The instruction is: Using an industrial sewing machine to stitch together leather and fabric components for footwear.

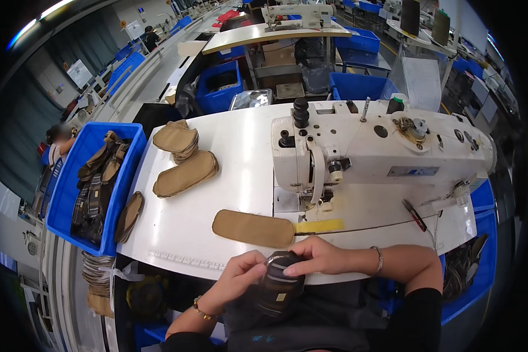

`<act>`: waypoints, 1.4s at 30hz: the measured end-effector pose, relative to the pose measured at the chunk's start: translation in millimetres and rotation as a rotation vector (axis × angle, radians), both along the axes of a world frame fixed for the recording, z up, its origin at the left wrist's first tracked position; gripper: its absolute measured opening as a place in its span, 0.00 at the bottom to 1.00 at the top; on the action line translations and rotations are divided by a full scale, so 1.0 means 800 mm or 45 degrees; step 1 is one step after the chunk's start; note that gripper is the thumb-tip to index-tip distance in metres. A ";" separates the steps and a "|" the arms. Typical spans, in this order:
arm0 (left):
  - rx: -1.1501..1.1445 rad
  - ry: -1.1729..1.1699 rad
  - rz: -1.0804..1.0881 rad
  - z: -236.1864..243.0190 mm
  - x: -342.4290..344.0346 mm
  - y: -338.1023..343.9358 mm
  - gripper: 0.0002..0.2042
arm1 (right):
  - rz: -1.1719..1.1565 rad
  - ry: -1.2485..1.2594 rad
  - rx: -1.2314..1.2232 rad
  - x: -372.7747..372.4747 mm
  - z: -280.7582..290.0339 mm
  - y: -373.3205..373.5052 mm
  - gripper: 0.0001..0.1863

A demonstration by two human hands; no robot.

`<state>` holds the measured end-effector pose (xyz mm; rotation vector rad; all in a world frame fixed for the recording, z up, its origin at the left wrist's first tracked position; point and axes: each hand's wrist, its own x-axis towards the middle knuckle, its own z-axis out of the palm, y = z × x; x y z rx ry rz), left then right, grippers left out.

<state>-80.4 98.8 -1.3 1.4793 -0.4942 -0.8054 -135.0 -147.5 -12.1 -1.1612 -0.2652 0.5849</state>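
Observation:
At the table's front edge my left hand (238, 276) and my right hand (321, 257) both grip a dark striped fabric piece (278, 293) with a small pale patch. My right thumb lies across its top; my left fingers close on its left side. Just beyond my hands a tan rounded oblong pad (252, 227) lies flat beside a yellow strip (318, 226). A white sewing machine (364, 164) stands behind them to the right. Two stacks of tan pads (185, 173) rest toward the back left.
A blue bin (136, 146) of dark pieces sits left, with dark oblong pieces (129, 214) beside it and stacked pieces (94, 270) below. Dark-handled snips (415, 216) lie right; another bin (481, 293) sits lower right. A co-worker (58, 146) sits far left. Other workstations fill the background.

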 end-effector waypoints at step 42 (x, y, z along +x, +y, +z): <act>0.137 -0.108 0.139 -0.020 -0.038 -0.026 0.14 | -0.164 -0.363 -0.530 -0.001 -0.003 0.006 0.13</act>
